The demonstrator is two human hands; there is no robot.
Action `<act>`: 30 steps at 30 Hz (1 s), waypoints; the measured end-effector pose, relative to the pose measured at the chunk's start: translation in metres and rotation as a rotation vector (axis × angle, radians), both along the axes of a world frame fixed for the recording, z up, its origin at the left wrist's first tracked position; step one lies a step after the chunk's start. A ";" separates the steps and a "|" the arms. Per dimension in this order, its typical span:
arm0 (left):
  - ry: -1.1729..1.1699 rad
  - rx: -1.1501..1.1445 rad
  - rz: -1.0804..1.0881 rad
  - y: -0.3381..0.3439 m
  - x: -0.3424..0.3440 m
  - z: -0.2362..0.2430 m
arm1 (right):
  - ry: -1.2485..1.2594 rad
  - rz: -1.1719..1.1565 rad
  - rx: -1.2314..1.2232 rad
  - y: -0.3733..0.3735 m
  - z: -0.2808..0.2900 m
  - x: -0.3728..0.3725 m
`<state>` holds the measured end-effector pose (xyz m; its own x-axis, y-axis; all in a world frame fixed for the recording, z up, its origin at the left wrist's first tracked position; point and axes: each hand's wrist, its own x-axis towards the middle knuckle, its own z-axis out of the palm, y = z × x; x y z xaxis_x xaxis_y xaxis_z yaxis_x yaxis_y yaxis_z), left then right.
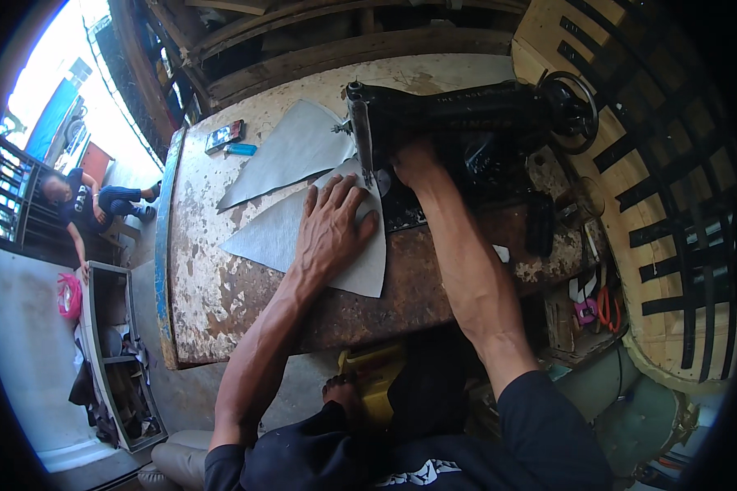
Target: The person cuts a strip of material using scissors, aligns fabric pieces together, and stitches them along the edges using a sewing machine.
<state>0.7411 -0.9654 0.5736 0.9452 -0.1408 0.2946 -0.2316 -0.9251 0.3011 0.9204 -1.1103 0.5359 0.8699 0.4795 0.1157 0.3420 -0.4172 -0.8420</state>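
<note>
Grey wedge-shaped panel [270,233]: flat, frame centre. Second grey panel [293,147]: flat, upper centre. Black sewing machine [475,109]: upright, upper right.

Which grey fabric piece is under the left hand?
The nearer, pointed grey fabric piece: the left hand rests on it; the farther grey piece lies beyond that hand.

Timber-built workshop, open to daylight at the far left.
At the far side, rough wooden beams [368,53] in shadow; in the middle, a worn table [196,295] with flaking pale paint, bare brown patches along the near side and a blue-painted left edge [163,262]. At right, a large curved wooden frame [671,204] crossed by black straps. At left, dark metal bars [10,192], a smooth pale panel [24,327] and a narrow open-fronted shelf unit [119,358]; below, grey floor [184,401]. Strongest light from upper left, dimmer toward the right.
</note>
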 end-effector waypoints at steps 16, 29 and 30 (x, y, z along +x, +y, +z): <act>0.155 -0.134 -0.417 0.011 -0.045 0.029 | 0.167 -0.068 0.445 0.010 0.019 -0.017; 0.101 -0.299 -0.362 0.022 -0.044 0.010 | 0.442 -0.202 0.809 0.025 0.043 -0.031; 0.088 -0.295 -0.356 0.023 -0.045 0.009 | 0.428 -0.231 0.786 0.026 0.044 -0.032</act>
<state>0.6962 -0.9429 0.5830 0.8765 -0.3832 0.2915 -0.4808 -0.6645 0.5721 0.8879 -1.0846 0.5801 0.9778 0.2085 -0.0188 -0.0841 0.3091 -0.9473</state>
